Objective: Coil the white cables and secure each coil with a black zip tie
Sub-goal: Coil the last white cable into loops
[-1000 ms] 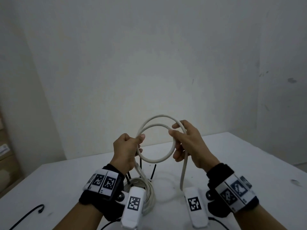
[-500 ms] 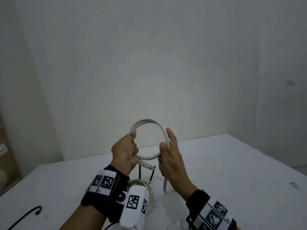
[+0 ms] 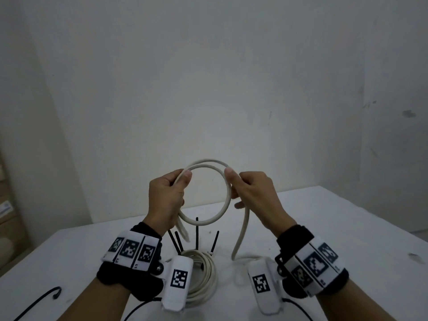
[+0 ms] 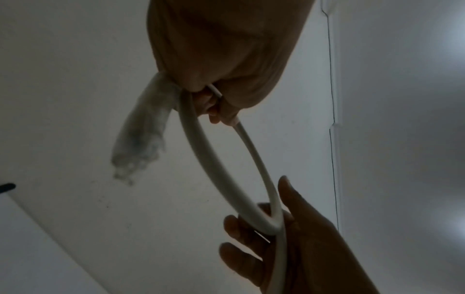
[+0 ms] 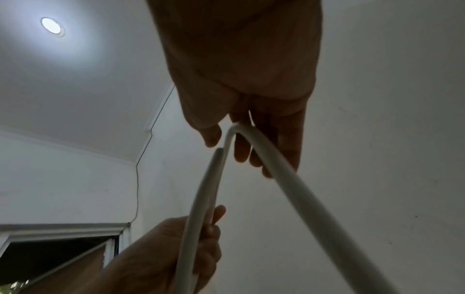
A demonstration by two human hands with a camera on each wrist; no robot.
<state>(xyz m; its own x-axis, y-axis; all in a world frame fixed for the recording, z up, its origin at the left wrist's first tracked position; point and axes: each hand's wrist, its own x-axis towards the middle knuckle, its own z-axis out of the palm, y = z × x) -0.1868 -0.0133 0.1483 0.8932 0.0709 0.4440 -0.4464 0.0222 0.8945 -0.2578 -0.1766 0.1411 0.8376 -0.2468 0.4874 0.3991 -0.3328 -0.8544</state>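
I hold a white cable [image 3: 221,210] in a double loop above the table. My left hand [image 3: 168,195] grips the loop's left side, and a frayed cable end [image 3: 184,231] hangs below it. My right hand [image 3: 251,193] grips the loop's right side, and the free length [image 3: 242,232] drops from it to the table. In the left wrist view the loop [image 4: 221,175] runs from my left hand [image 4: 219,59] to my right hand [image 4: 281,242]. The right wrist view shows the cable [image 5: 289,187] passing under my right hand [image 5: 246,95]. A finished white coil [image 3: 203,274] with black zip ties [image 3: 214,243] sticking up lies on the table below.
The white table [image 3: 347,228] stands against a pale wall. A thin black cord with a hooked end [image 3: 49,295] lies at the front left. Shelving or boxes [image 3: 7,218] stand at the far left edge.
My right hand has swung out to the right and closed round the loop's right side. The loop has widened, and more free cable now hangs to the table.
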